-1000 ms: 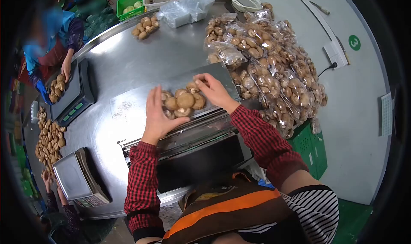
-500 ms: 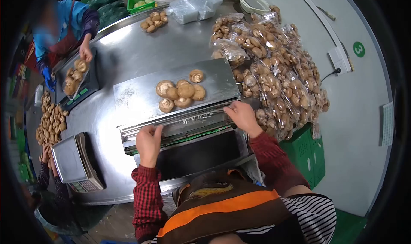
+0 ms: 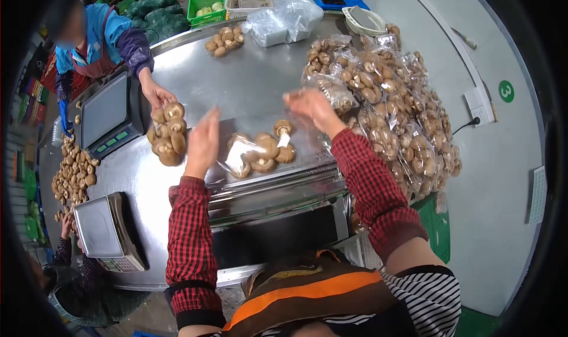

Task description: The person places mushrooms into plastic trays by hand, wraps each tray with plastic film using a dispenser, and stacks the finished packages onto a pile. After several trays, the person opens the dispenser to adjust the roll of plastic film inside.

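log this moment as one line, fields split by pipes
left hand: blurred, grip unclear | right hand: blurred, grip unclear | mushrooms: between hands, clear film over them

Arms (image 3: 192,236) extended forward; left hand (image 3: 203,142), right hand (image 3: 314,108) apart, both blurred.

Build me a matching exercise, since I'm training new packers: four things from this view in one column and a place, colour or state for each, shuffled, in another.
1. Film
2. Packs
3. Sign
4. Person's sleeves

a. Green, with a white 3
b. Heaped toward the right of the picture
c. Red and black checks
d. Lying over mushrooms in front of the person

Pairs: 1-d, 2-b, 3-a, 4-c.
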Tool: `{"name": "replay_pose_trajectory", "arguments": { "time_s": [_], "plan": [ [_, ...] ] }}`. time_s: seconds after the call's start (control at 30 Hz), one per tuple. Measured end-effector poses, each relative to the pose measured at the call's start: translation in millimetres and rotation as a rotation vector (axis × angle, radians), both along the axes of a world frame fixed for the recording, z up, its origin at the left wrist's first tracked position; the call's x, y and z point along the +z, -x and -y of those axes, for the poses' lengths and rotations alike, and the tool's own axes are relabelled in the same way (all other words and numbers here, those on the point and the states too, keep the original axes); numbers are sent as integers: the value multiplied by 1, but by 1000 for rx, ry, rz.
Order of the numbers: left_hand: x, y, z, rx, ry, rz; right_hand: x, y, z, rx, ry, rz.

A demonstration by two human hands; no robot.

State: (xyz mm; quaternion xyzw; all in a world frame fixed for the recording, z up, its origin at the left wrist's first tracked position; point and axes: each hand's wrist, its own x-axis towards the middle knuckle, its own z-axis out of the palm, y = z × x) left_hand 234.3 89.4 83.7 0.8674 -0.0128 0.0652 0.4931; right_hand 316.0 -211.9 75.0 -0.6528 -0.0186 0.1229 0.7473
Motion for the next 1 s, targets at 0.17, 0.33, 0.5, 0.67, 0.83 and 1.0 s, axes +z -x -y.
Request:
{"name": "replay_pose_trajectory", "arguments": {
  "time_s": [0.17, 0.33, 0.5, 0.67, 0.83, 1.0],
  "plan": [
    [-15, 40, -1, -311, -298, -17, -21, 28, 10, 180, 126, -238],
    [8, 51, 8, -302, -265, 55, 7, 16, 14, 403, 382, -370],
    [12, 59, -2, -252, -78, -279, 32, 15, 24, 748, 940, -288],
    [-25, 71, -28, -239, 170, -256, 5, 47, 40, 576, 847, 108],
    [-25, 83, 4, 60, 196, -205, 1, 92, 11, 68, 188, -324],
    [21, 133, 23, 157, 398, -378, 47, 173, 37, 77, 55, -429]
  ]
}}
